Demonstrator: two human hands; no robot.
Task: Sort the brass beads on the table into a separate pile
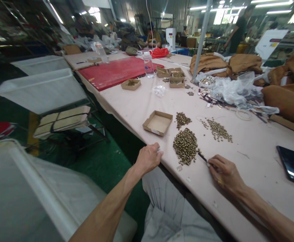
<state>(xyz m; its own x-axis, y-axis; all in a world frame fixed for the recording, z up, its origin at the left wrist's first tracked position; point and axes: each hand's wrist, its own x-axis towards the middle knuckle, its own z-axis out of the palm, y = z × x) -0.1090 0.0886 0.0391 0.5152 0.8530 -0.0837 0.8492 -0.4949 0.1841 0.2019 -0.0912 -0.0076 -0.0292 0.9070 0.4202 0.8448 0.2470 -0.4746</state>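
Note:
My left hand (pixel 150 157) rests at the table's near edge with its fingers curled; what they hold, if anything, is hidden. Between the fingers of my right hand (pixel 224 171) is a thin dark stick (pixel 202 156), its tip at the right side of a large pile of small brass-coloured studs (pixel 185 146). Behind that heap lies a smaller pile of studs (pixel 182 120). A flatter scatter of studs (pixel 219 129) spreads to the right. Just beyond my left hand stands a shallow cardboard box (pixel 158 123), with no studs visible inside.
A black phone (pixel 293 164) lies at the right. Farther back are small cardboard boxes (pixel 131 84) with metal pieces, a water bottle (pixel 148 65), a red sheet (pixel 119 72), plastic bags (pixel 235 89) and brown bags (pixel 288 101). White bins (pixel 41 90) stand left of the table. Other people are in the background.

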